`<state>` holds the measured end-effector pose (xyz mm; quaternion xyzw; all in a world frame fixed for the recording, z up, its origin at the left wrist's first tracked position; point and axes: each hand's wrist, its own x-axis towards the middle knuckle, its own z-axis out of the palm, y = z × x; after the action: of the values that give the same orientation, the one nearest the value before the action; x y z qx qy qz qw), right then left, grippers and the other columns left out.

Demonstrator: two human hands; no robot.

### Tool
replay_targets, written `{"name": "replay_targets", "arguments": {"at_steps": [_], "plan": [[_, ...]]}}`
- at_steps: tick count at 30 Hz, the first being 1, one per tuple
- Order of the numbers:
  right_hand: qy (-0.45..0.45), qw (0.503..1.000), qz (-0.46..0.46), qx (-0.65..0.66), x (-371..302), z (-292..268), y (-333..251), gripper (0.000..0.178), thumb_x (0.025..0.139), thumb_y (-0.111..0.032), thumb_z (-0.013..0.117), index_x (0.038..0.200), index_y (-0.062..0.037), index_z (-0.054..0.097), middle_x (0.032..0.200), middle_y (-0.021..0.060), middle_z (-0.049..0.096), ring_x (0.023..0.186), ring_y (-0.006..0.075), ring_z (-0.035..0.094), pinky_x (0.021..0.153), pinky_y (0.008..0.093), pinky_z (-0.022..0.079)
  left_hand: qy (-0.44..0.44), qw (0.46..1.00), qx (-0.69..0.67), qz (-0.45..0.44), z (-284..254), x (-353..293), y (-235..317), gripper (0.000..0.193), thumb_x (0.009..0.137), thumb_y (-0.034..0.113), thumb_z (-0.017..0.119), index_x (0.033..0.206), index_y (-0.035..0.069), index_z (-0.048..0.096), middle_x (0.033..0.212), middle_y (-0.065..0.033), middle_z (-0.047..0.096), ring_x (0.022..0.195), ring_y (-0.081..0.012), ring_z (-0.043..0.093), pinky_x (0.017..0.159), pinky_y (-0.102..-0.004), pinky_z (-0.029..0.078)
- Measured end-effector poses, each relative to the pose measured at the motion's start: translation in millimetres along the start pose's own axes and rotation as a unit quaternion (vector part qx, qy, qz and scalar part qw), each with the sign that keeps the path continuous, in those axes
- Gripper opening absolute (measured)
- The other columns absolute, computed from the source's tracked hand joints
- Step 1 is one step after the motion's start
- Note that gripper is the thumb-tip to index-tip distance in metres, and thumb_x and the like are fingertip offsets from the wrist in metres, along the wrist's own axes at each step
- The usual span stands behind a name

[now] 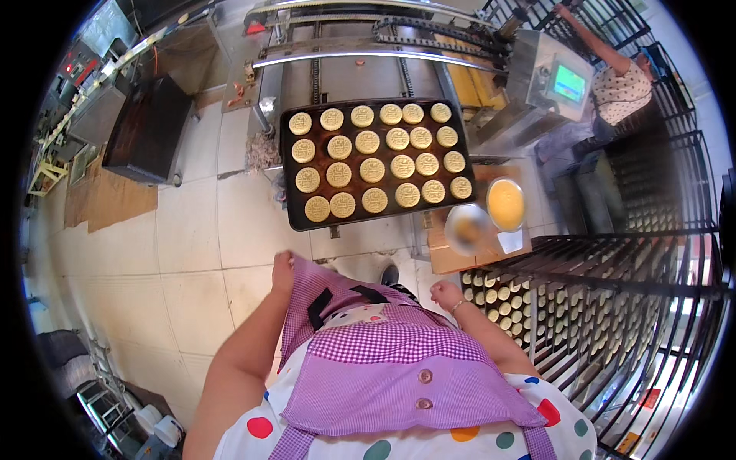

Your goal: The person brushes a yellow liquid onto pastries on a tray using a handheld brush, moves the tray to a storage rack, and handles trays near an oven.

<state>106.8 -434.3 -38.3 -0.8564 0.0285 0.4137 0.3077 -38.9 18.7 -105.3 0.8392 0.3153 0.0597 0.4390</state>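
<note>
My left hand (284, 270) is closed on the edge of a purple checked apron (399, 345), pulling its cloth out to the left. My right hand (447, 295), with a bracelet at the wrist, is curled closed by the apron's right side. What its fingers hold, if anything, cannot be made out. Ahead of both hands, apart from them, a dark baking tray (387, 218) rests at the end of a machine. Several round, pale yellow stamped pastries (372, 170) lie on it in rows.
To the tray's right, a yellow-filled bowl (506, 203) and a smaller metal bowl (464, 228) stand on cardboard (452, 264). Black racks (613, 268) with trays of pastries line my right. A machine screen (568, 82) glows green; another person (619, 96) stands beyond it. A dark cabinet (149, 130) stands left.
</note>
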Motion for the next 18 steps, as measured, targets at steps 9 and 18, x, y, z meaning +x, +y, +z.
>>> {"name": "replay_targets", "arguments": {"at_steps": [9, 18], "plan": [[-0.027, 0.998, 0.037, 0.037, 29, -8, 62, 0.024, 0.084, -0.022, 0.056, 0.088, 0.0003, 0.062, 0.071, 0.0091, 0.065, 0.061, 0.0167, 0.061, 0.059, 0.0306, 0.049, -0.070, 0.954, 0.225, 0.184, 4, 77, 163, 0.063, 0.069, 0.013, 0.068, 0.126, 0.006, 0.041, 0.133, -0.0134, 0.039, 0.124, -0.0334, 0.034, 0.104, -0.0414, 0.031], [0.007, 0.997, 0.071, 0.044, 58, -70, 96, 0.023, 0.086, -0.018, 0.055, 0.090, 0.0044, 0.059, 0.072, 0.0110, 0.064, 0.061, 0.0168, 0.060, 0.056, 0.0299, 0.050, -0.202, 0.912, 0.329, 0.140, 22, 112, 168, 0.060, 0.069, 0.022, 0.070, 0.124, 0.015, 0.046, 0.132, -0.0033, 0.041, 0.127, -0.0245, 0.034, 0.103, -0.0402, 0.032]]}}
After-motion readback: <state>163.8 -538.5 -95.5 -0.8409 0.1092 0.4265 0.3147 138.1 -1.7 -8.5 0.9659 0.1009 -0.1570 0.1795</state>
